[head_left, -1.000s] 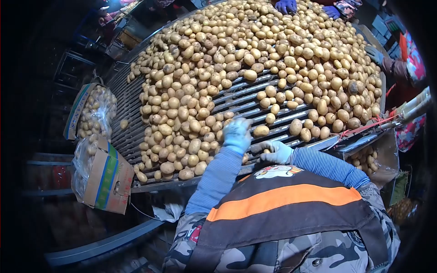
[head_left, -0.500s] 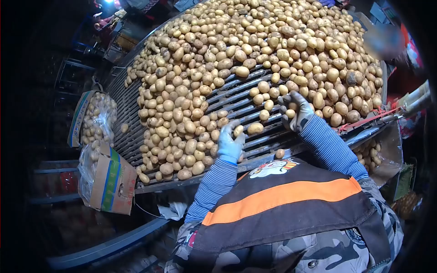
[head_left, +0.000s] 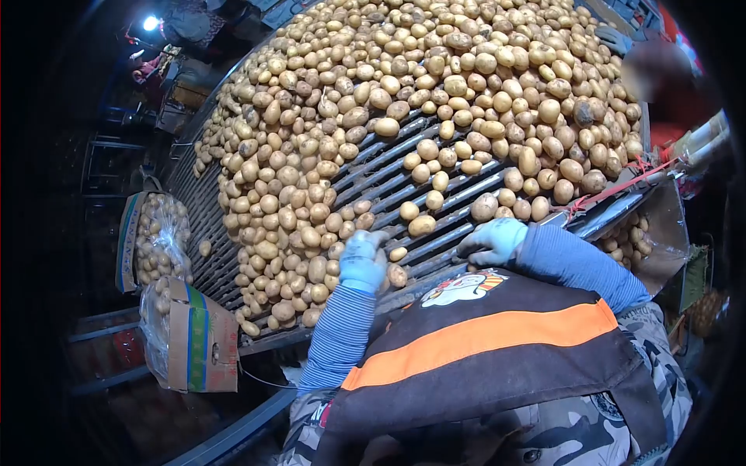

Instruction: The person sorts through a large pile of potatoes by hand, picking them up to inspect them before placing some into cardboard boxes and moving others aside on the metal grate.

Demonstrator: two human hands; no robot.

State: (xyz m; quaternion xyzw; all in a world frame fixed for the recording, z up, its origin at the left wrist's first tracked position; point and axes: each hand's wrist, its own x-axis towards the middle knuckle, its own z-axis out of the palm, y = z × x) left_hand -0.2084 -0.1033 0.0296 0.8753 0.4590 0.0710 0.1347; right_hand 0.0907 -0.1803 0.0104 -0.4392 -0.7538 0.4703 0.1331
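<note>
My left hand (head_left: pixel 363 260), in a light blue glove with grey fingers, is at the near edge of the slatted metal rack (head_left: pixel 371 186). Its fingers are loosely bent and apart, beside a small potato (head_left: pixel 398 254) and a larger potato (head_left: pixel 396 276). My right hand (head_left: pixel 493 241), gloved the same way, is palm down over the front of the rack with its fingers half bent and pointing left. No potato shows in either hand, though both palms are hidden. Between and beyond the hands, an oval potato (head_left: pixel 422 226) lies on the bars.
A large heap of potatoes (head_left: pixel 513 70) covers the far and right parts of the rack. At left stand two cartons lined with plastic, the nearer carton (head_left: pixel 221 349) and another carton (head_left: pixel 127 245), holding potatoes. Across the rack at right is a co-worker's gloved hand (head_left: pixel 614 39).
My right hand has come down toward the near edge and turned palm down. My left hand has shifted slightly left and down. The view has shifted a little.
</note>
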